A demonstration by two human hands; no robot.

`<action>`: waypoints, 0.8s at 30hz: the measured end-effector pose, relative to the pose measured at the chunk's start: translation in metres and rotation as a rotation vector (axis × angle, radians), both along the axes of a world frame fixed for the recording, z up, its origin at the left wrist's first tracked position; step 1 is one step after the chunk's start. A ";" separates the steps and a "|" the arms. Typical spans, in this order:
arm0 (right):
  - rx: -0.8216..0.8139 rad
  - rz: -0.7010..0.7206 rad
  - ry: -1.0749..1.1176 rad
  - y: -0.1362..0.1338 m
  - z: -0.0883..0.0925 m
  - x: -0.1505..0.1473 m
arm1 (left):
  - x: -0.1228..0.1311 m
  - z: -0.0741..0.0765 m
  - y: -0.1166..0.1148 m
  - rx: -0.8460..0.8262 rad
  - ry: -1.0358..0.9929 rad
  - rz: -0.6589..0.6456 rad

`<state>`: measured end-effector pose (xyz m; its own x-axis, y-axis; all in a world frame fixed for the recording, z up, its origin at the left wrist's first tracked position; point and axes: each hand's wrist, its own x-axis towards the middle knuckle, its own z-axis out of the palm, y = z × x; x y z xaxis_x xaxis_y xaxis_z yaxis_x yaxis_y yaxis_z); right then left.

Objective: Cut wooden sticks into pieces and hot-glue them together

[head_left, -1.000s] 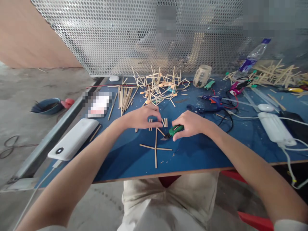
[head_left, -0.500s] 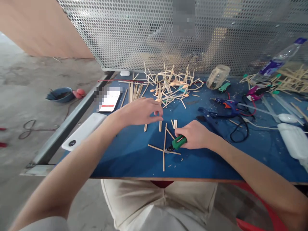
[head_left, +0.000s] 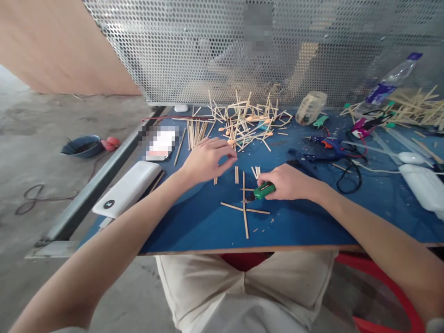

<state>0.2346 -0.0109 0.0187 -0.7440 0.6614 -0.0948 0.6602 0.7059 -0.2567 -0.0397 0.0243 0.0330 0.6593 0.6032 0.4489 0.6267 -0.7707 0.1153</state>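
Observation:
My right hand [head_left: 286,182] is closed around a green-handled utility knife [head_left: 264,190], its grey tip pointing left. The tip is at the upright arm of a cross of thin wooden sticks [head_left: 244,210], just above the centre. A short loose stick [head_left: 247,189] lies across that arm, close to the knife. Over the table, my left hand [head_left: 211,159] hovers with curved fingers apart and nothing in them. Short cut sticks [head_left: 236,175] lie to the right of it, and others are partly hidden beneath it. A few more stick pieces [head_left: 255,172] lie beside my right hand.
Behind the hands sits a heap of joined sticks [head_left: 243,115]. A jar [head_left: 311,108], a blue glue gun [head_left: 326,144], a plastic bottle [head_left: 385,88] and cables are at right. A phone [head_left: 161,143] and white power bank [head_left: 126,189] lie at left. Perforated metal panel [head_left: 166,55] stands behind.
The knife tip has moved from the cross's centre up along its upright arm. The loose stick has turned from slanting to lying across that arm. My left hand stays raised and empty.

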 end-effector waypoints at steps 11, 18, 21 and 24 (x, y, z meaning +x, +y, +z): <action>0.004 0.145 0.006 -0.003 0.006 0.010 | -0.015 -0.015 0.008 -0.076 0.038 0.087; 0.002 0.187 0.024 0.001 0.005 0.012 | -0.023 -0.022 0.018 -0.089 0.047 0.209; 0.001 0.186 0.028 0.001 0.006 0.012 | -0.034 -0.025 0.026 -0.058 0.003 0.324; 0.002 0.188 0.029 0.002 0.006 0.012 | -0.047 -0.026 0.036 0.007 -0.001 0.455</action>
<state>0.2469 -0.0094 0.0249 -0.8569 0.5108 -0.0702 0.5090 0.8165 -0.2723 -0.0864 0.0601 0.0072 0.3268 0.8286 0.4545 0.9018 -0.4172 0.1122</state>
